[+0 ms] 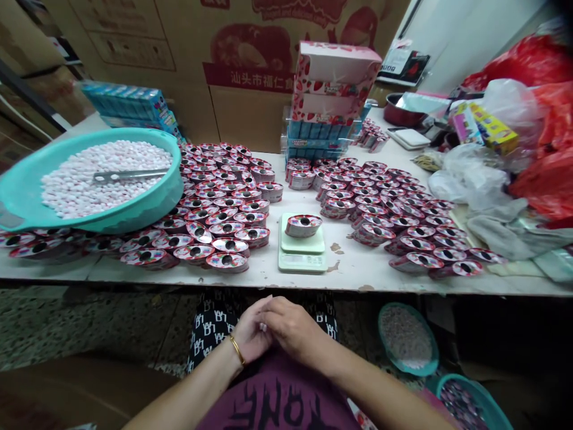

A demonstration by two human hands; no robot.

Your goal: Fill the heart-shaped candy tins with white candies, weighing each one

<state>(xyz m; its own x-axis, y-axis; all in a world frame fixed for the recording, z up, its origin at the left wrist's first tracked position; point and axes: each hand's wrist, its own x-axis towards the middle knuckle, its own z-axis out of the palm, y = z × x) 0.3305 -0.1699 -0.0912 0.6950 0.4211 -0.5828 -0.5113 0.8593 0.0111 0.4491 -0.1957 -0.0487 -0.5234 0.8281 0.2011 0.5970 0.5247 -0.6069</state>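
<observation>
Down in my lap, my left hand [252,329] and my right hand [295,327] are clasped together. The right hand is closed over the left one's fingers, which are partly hidden; no object shows in either. In front of them on the table, a pale green digital scale [302,263] carries one small oval candy container [303,226] with a red and white printed top and a dark round hole. Many like containers stand upright in rows, a left group [226,229] and a right group [380,206]. A turquoise basin [134,216] holds white-pink candies [111,161] and a metal scoop or tongs [129,175].
Strawberry-print display boxes [333,77] stack on blue packs behind the scale. Another blue pack [123,101] stands behind the basin. A large carton [250,119] backs the table. Plastic bags [550,143] crowd the right side. Two tubs [407,367] sit on the floor at lower right.
</observation>
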